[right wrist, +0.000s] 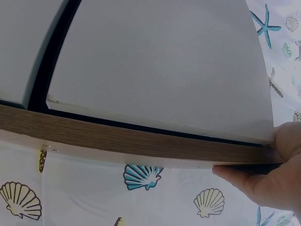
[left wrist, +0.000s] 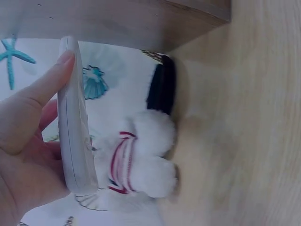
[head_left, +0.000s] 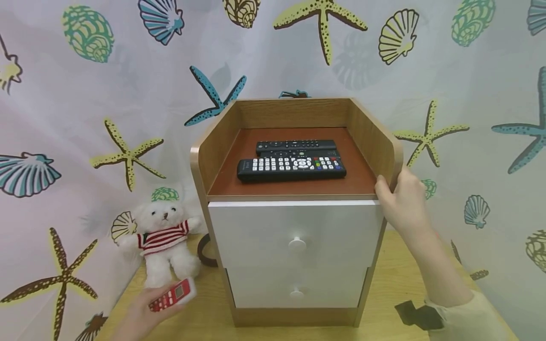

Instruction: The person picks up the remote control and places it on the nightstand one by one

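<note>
In my left hand [head_left: 147, 308] I hold a remote control [head_left: 172, 294] with a white body and a red, buttoned face with a small screen. The left wrist view shows its white back and edge [left wrist: 73, 122], with the thumb along it. My right hand [head_left: 405, 201] grips the raised right side panel of a small wooden cabinet [head_left: 296, 315], thumb on the near inner side; most of its fingers are hidden behind the panel. On the cabinet's brown top lie several black remotes, the nearest black remote [head_left: 292, 176] having white buttons. Two white drawers, the upper drawer [head_left: 256, 237] slightly forward, fill the front.
A white teddy bear [head_left: 166, 241] in a red-striped shirt sits left of the cabinet, just beyond my left hand. Beside it, a dark curved band [head_left: 206, 253] shows partly behind the cabinet. Patterned cloth [head_left: 273, 57] hangs behind the wood-look table [head_left: 384, 279].
</note>
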{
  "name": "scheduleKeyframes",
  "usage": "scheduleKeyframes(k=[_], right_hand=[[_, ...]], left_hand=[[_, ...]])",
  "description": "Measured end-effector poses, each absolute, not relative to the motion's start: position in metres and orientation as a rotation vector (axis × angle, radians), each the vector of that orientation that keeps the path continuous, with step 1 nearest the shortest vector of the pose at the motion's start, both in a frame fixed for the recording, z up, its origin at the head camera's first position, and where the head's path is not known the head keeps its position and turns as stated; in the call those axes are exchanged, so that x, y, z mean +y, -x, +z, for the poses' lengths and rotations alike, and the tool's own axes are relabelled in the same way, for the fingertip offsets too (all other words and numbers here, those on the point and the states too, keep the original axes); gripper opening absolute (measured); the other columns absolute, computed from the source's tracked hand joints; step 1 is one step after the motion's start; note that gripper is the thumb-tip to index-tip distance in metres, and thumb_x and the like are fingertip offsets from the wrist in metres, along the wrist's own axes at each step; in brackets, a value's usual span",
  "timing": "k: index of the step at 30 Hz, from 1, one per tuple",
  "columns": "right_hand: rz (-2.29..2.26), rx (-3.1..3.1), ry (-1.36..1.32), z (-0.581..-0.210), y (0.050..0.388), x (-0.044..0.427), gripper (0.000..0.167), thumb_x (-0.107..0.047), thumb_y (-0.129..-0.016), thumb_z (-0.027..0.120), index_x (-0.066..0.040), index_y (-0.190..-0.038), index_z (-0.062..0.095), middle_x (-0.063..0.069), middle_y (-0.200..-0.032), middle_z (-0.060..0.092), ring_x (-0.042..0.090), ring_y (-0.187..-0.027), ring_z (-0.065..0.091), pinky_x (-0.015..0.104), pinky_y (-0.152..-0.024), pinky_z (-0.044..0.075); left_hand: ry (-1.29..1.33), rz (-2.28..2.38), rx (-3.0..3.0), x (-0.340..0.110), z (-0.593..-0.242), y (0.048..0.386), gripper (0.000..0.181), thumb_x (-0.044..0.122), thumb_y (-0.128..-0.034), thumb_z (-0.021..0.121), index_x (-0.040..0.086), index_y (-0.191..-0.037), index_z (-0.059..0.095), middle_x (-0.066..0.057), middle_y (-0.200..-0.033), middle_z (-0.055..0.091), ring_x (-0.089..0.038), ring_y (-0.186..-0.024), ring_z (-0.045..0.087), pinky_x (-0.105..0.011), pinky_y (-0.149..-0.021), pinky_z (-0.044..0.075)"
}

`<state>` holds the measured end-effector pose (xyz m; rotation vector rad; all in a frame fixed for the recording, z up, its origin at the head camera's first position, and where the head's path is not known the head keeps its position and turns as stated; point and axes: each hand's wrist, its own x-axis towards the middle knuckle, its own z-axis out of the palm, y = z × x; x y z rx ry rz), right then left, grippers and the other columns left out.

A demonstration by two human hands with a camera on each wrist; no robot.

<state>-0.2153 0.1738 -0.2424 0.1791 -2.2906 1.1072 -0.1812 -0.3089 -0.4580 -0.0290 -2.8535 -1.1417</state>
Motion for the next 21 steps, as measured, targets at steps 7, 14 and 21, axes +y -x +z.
scheduleKeyframes(k=[7, 14, 21], right_hand=[[1.09, -2.252, -0.177, -0.244, 0.216, 0.172, 0.033, -0.005, -0.089, 0.047, 0.014, -0.116, 0.051, 0.034, -0.115, 0.059, 0.047, -0.102, 0.06, 0.055, -0.079, 0.051], [1.068, -2.254, -0.181, -0.243, 0.215, 0.172, 0.032, -0.006, -0.089, 0.047, 0.013, -0.115, 0.052, 0.033, -0.114, 0.06, 0.047, -0.1, 0.061, 0.055, -0.078, 0.052], [1.083, -2.261, -0.187, -0.242, 0.214, 0.172, 0.032, -0.005, -0.09, 0.046, 0.013, -0.115, 0.051, 0.033, -0.114, 0.059, 0.047, -0.1, 0.061, 0.055, -0.078, 0.052]], left_hand=[[0.13, -1.147, -2.903, -0.3, -0.417, 0.16, 0.061, 0.03, -0.0788, 0.075, 0.009, -0.132, 0.054, -0.015, -0.114, 0.057, -0.01, -0.085, 0.05, -0.021, -0.064, 0.047], [0.389, -1.094, -2.757, -0.291, -0.395, 0.145, 0.056, 0.014, -0.0749, 0.078, 0.004, -0.126, 0.059, -0.012, -0.107, 0.057, 0.004, -0.082, 0.046, -0.02, -0.062, 0.047], [0.368, -1.153, -2.824, -0.277, -0.367, 0.131, 0.056, 0.02, -0.0779, 0.076, 0.011, -0.129, 0.057, -0.009, -0.109, 0.054, 0.002, -0.083, 0.047, -0.02, -0.063, 0.047]])
